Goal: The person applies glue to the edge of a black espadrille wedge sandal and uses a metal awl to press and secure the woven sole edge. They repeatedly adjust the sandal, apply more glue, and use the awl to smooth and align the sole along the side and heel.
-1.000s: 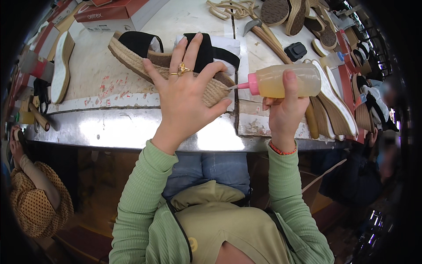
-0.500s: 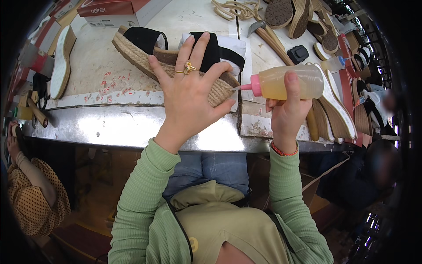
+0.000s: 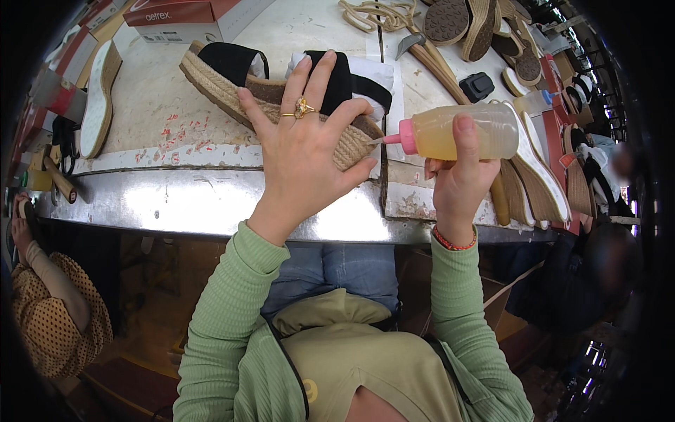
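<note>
A wedge sandal (image 3: 223,90) with black straps and a braided rope-covered sole lies on its side on the bench, its heel toward the right. My left hand (image 3: 302,151) grips it around the middle, fingers spread across the footbed and straps, thumb by the heel. White stuffing shows under the straps. In my right hand (image 3: 464,172) is a clear squeeze bottle (image 3: 439,132) of yellowish liquid, held sideways with the thumb on top. The fine tip of its pink nozzle touches, or nearly touches, the rope at the heel.
A hammer (image 3: 436,67) and a small black block (image 3: 477,86) lie beyond the bottle. Wedge soles (image 3: 524,186) stand at the right, with more soles (image 3: 446,21) behind. Left are a white-topped sole (image 3: 100,98) and a shoebox (image 3: 179,21). A co-worker's arm (image 3: 53,278) shows far left.
The bottle's nozzle has shifted very slightly at the sandal's heel. My left hand and the sandal have stayed in place.
</note>
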A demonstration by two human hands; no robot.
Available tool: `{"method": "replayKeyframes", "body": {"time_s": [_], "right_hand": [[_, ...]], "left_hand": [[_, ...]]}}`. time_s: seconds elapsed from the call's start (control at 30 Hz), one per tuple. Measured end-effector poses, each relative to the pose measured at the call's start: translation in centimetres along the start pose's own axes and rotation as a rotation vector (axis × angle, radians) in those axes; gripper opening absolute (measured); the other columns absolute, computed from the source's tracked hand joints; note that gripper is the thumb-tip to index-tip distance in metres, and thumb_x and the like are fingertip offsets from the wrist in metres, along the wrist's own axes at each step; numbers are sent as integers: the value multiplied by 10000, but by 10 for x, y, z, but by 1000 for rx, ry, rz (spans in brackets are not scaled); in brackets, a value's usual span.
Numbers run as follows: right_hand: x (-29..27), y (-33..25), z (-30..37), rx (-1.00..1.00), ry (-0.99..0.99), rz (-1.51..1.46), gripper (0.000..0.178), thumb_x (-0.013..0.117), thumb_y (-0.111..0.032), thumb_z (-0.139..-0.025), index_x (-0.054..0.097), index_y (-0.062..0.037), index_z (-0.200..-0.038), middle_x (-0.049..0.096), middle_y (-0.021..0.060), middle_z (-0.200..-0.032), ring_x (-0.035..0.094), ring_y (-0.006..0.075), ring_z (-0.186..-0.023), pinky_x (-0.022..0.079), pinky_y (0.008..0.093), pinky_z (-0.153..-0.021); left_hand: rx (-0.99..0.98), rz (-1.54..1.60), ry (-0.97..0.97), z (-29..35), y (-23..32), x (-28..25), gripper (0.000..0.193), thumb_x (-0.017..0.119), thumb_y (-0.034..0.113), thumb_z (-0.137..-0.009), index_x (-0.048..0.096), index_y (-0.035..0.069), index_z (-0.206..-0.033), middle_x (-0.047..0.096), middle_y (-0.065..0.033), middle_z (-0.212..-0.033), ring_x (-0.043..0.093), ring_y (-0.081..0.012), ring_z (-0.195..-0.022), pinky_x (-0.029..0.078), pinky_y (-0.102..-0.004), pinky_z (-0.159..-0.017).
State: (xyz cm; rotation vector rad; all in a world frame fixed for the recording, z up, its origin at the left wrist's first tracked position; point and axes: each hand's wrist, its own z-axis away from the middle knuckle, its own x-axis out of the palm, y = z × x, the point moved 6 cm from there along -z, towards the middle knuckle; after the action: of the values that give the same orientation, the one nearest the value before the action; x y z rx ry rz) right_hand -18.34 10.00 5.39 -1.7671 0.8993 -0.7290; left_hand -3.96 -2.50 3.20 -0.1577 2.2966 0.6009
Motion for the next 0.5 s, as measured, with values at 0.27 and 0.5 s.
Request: {"method": "replayKeyframes", "body": {"time_s": [0.27, 0.5], "right_hand": [[0, -2, 0, -20, 12, -5, 303, 691, -275, -936, 594, 11, -964, 635, 86, -718, 548, 121, -443, 396, 236, -351], [2, -6, 1, -46, 5, 24, 326, 710, -290, -921, 597, 15, -946, 634, 87, -704, 540, 119, -440, 386, 235, -359]], "left_hand": [[-8, -27, -21, 1, -2, 2, 464, 778, 553, -690, 679, 320, -1079, 338, -68, -1583, 238, -307, -1486, -86, -737, -1083], [-8, -17, -12, 1, -1, 2, 452, 793, 497, -668, 670, 316, -1064, 342, -71, -1575, 242, -308, -1481, -68, -751, -1081]]}}
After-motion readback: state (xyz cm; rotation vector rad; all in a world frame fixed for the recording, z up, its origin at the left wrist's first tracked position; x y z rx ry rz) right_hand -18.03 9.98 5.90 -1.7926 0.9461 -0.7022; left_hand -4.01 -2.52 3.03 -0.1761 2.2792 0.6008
